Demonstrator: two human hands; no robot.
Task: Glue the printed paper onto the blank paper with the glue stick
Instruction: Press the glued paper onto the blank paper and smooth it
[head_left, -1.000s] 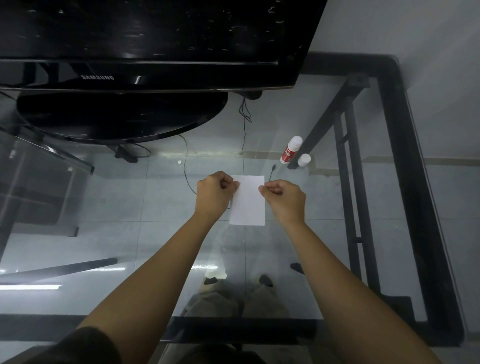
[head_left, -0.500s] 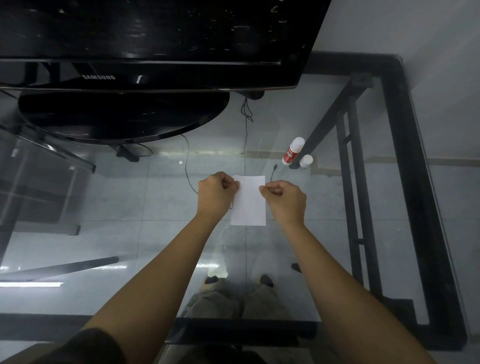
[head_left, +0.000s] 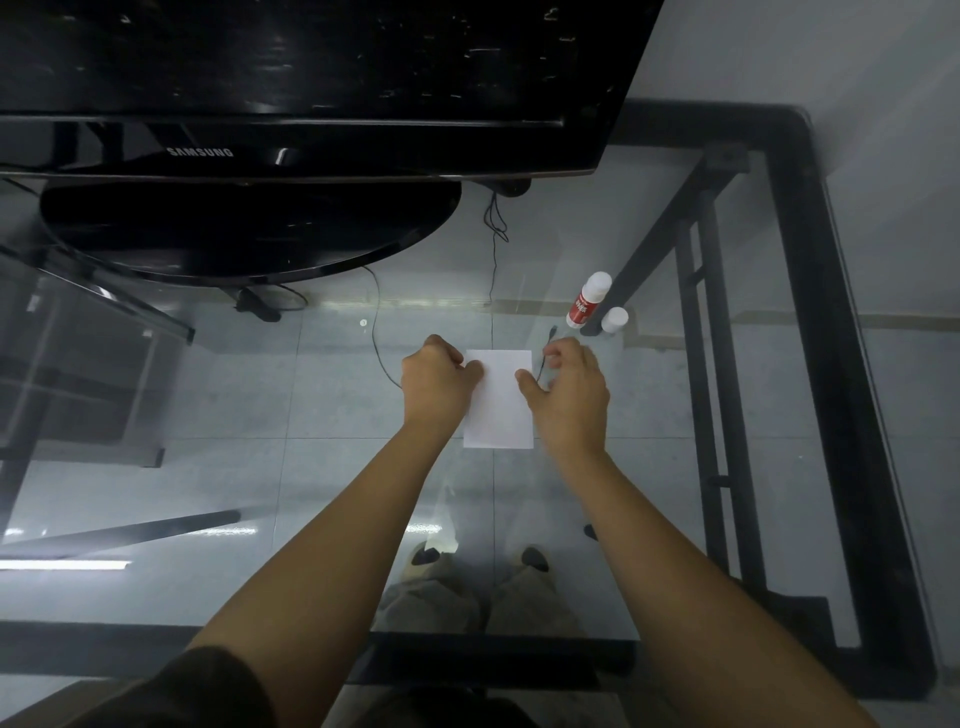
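A small white paper (head_left: 500, 402) lies flat on the glass table (head_left: 332, 467). No print shows on its upper face, and I cannot tell whether a second sheet lies under it. My left hand (head_left: 437, 379) is curled, with its fingertips pinching the paper's left edge near the top. My right hand (head_left: 569, 392) is at the right edge, fingers spread apart and thumb resting on the paper. The glue stick (head_left: 587, 300), white with a red label, stands behind my right hand, its white cap (head_left: 614, 318) beside it.
A black monitor (head_left: 311, 88) on a round stand (head_left: 244, 234) fills the far left of the table. Thin cables (head_left: 492, 270) run down behind the paper. The table's black frame (head_left: 831, 364) runs along the right side. Legs and shoes show through the glass.
My right hand has opened from a closed pinch on the paper's right edge, its fingers now spread. The left hand and the paper have stayed where they were.
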